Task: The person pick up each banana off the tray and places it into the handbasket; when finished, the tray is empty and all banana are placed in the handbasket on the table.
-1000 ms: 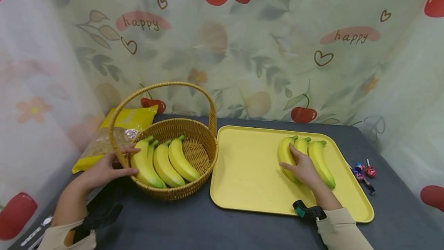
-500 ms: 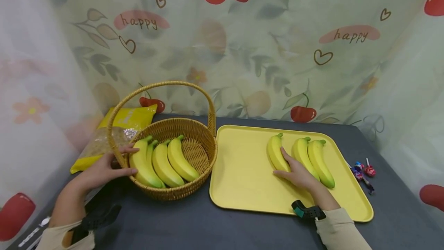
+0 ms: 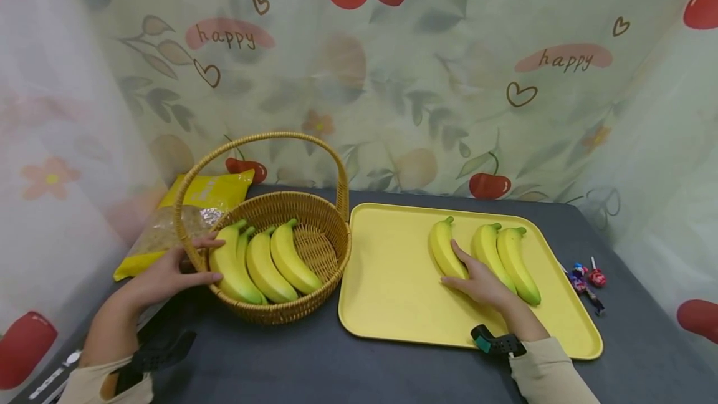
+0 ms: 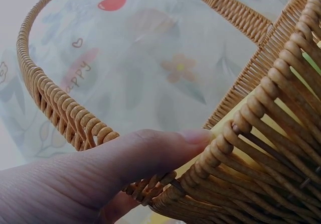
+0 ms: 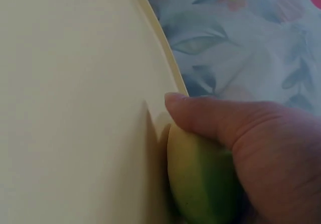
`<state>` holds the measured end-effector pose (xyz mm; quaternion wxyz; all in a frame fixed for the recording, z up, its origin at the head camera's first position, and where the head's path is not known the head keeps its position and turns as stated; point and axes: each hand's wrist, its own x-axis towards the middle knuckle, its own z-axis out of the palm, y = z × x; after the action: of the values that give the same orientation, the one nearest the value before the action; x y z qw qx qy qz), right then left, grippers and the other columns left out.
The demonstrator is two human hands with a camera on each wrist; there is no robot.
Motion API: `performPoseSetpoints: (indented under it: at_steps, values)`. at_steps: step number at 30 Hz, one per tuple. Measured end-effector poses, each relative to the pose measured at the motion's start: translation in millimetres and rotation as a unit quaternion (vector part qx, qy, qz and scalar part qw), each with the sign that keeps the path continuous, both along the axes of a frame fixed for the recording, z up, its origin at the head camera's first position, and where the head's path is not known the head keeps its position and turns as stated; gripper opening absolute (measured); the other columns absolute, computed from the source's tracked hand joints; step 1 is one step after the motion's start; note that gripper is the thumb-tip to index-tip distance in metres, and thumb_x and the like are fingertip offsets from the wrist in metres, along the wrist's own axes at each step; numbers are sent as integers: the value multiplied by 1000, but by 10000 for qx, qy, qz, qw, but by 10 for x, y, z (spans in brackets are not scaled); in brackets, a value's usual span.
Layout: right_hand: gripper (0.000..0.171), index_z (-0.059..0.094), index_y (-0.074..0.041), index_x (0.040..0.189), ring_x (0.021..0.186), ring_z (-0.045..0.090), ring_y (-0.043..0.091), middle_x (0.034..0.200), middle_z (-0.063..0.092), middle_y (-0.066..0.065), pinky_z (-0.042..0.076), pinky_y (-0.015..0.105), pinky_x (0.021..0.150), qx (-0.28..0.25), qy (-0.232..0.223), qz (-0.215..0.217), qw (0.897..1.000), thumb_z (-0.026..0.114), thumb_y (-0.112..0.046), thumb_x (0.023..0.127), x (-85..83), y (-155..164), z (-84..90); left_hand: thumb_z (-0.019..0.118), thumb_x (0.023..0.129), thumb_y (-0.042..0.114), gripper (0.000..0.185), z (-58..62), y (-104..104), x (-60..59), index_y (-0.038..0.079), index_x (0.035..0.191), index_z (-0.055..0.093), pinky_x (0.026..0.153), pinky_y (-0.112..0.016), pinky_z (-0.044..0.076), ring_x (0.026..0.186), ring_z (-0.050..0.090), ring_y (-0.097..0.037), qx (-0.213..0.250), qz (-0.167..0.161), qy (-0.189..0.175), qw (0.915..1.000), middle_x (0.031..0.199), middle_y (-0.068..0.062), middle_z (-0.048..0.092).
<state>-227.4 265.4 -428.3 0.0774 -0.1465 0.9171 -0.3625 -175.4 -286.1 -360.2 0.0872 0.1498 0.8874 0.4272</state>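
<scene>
The person's right hand (image 3: 481, 282) grips the lower end of a single banana (image 3: 445, 248) lying on the yellow tray (image 3: 392, 279). The fingers curl over the fruit and the thumb wraps its near side; the right wrist view shows the thumb pressed round the rounded end (image 5: 200, 184), which rests on the tray's surface. This banana is smooth and glossy, bright yellow along its length with a green tinge at the stem tip and at the held end. It curves gently, stem pointing away from the person, and lies apart from the pair of bananas (image 3: 507, 260) to its right, which lie side by side, touching each other.

The left hand (image 3: 168, 273) holds the near left rim of the wicker basket (image 3: 325, 229), fingers curled over the woven edge beside the foot of the handle; the left wrist view shows the thumb (image 4: 150, 153) pressed against the rim. Inside the basket lie three bananas (image 3: 260, 260), close together, stems pointing to the back.

Behind the basket lies a yellow snack bag (image 3: 185, 211). A few wrapped lollipops (image 3: 586, 279) lie on the dark table (image 3: 336, 360) right of the tray.
</scene>
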Motion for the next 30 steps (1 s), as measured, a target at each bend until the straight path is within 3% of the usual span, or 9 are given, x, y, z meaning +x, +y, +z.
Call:
performPoseSetpoints:
  at_steps: [5,9,14,20,22,27,30]
  values:
    - [84,11,-5,150,140,16,39,155,14,18,24,55,108,-133,27,203,9997,61,-34,89,-21,-35,18,62,90,24,60,1,1,3,5,141,38,79,-19,47,105,51,0,68,-30,-15,10000,150,-29,18]
    - [82,13,-5,149,140,16,38,155,14,17,23,55,108,-253,82,369,9990,62,-32,89,-41,-83,48,62,90,23,59,-3,5,-1,5,141,39,78,-20,47,101,48,10,109,-67,21,9999,150,-30,17]
    - [83,14,-5,149,140,17,37,155,15,16,25,54,108,-301,135,473,9983,63,-31,88,-49,-161,99,62,89,23,60,2,1,6,5,141,38,78,-19,47,100,50,9,88,-53,5,9999,150,-30,18]
    - [82,15,-6,149,139,21,36,155,16,15,27,53,107,-196,217,583,9979,64,-30,88,-21,-234,176,63,89,25,60,11,4,9,6,141,39,79,-18,46,117,50,-30,-83,27,53,9999,149,-30,20]
    - [82,15,-7,149,139,22,35,155,17,14,29,52,107,-148,253,626,9976,64,-32,88,-1,-251,207,63,89,25,60,9,4,8,6,141,39,79,-18,46,118,48,-35,-118,41,64,9999,149,-30,21]
    - [83,16,-5,149,137,28,34,154,20,16,33,50,103,-31,485,752,9960,64,-33,87,53,-293,304,63,89,26,61,4,2,-2,7,141,39,79,-19,46,109,53,-11,-95,23,36,9999,149,-29,21]
    - [82,16,-6,149,136,30,33,154,21,15,35,48,102,30,569,809,9951,64,-33,87,85,-323,368,63,89,26,61,8,-1,-3,7,142,38,79,-19,46,106,51,-6,-93,29,-6,10000,149,-29,20]
